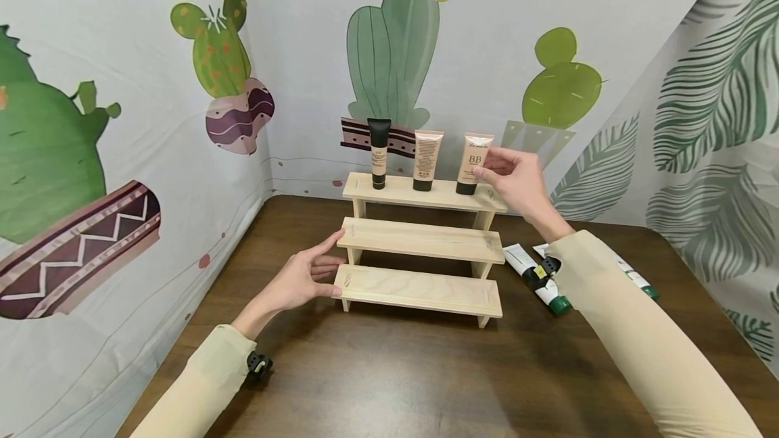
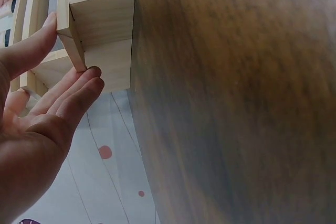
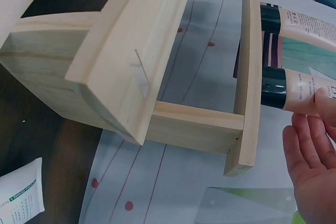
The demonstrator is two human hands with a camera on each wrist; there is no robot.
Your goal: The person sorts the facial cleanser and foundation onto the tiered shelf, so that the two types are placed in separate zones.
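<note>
A stepped wooden display stand (image 1: 420,243) with three tiers rests on the brown table. At its left end is my left hand (image 1: 299,280), fingers nearly straight, touching the end edges of the lower tiers. In the left wrist view this hand (image 2: 42,98) has its thumb and fingertips against the bottom board's end. My right hand (image 1: 517,178) pinches a beige BB cream tube (image 1: 473,161) with a black cap, upright at the top tier's right end. To its left stand another beige tube (image 1: 429,157) and a slimmer black-topped tube (image 1: 379,154).
White tubes with green caps (image 1: 556,301) lie on the table right of the stand, partly hidden by my right forearm. Behind the table (image 1: 389,377) hangs a pale cloth (image 1: 292,86) printed with cacti, close to the top tier.
</note>
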